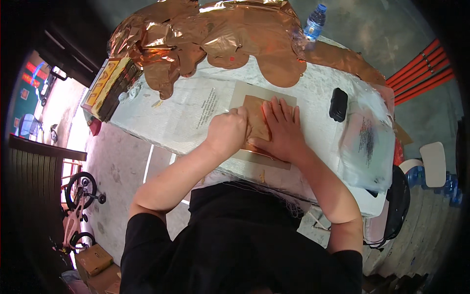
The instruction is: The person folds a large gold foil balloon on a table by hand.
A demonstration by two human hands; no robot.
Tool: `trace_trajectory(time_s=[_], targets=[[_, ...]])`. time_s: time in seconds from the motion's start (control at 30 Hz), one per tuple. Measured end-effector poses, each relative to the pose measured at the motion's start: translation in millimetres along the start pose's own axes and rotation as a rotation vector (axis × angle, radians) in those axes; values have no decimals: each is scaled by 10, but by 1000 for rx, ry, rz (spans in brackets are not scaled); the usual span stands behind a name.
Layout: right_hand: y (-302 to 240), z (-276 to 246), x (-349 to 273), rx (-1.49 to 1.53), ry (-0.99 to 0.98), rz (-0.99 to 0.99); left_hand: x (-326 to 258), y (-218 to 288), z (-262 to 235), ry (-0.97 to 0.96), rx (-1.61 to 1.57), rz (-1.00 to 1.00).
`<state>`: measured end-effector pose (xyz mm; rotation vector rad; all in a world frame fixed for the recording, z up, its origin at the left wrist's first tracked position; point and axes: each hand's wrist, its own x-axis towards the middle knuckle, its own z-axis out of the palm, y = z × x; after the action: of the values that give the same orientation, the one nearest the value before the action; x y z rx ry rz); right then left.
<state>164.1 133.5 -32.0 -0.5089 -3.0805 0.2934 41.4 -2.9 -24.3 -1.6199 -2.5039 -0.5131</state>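
Note:
A folded, copper-coloured foil packet (256, 115) lies on a flat grey board (240, 93) at the middle of the white-covered table. Spread flat, my right hand (284, 130) presses on the right part of the foil, thumb stretched toward its lower middle. My left hand (227, 131) is closed in a fist at the foil's left edge, knuckles up. Whatever its fingers grip is hidden underneath. Left of that fist, a clear plastic bag (193, 110) with printing lies flat on the table.
Crumpled copper foil balloons (225, 36) cover the far side. A water bottle (315, 23) stands at the far right. A black case (338, 105) and stacked clear plastic bags (367, 142) lie on the right. A yellow-sided box (107, 88) sits at the left end.

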Motion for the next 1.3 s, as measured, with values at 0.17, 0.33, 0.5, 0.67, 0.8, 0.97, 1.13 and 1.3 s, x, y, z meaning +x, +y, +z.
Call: trace_trajectory(time_s=[0.17,0.33,0.5,0.67,0.8,0.97,1.13,1.3], targets=[[344,-213,-168,98,-102,-88,-27,29,-1,44,17,-8],[440,-450,-350,118,-225,-57,-13,15,39,51,25,-21],[477,-425,-379,162,-201,-73,8,53,-8,2,49,-28],[434,-390,-357,164,-197,-77,19,67,-15,0,90,6],[387,-300,-275,143,-175,-115,48,28,-2,-63,129,-22],[358,-273,-244,95,-184,-103,110,-76,-283,-174,50,-71],[323,-282,-207,85,-214,-98,29,-348,-236,-120,-238,74],[308,-286,-180,85,-220,-115,-6,-349,-126,-247,-192,67]])
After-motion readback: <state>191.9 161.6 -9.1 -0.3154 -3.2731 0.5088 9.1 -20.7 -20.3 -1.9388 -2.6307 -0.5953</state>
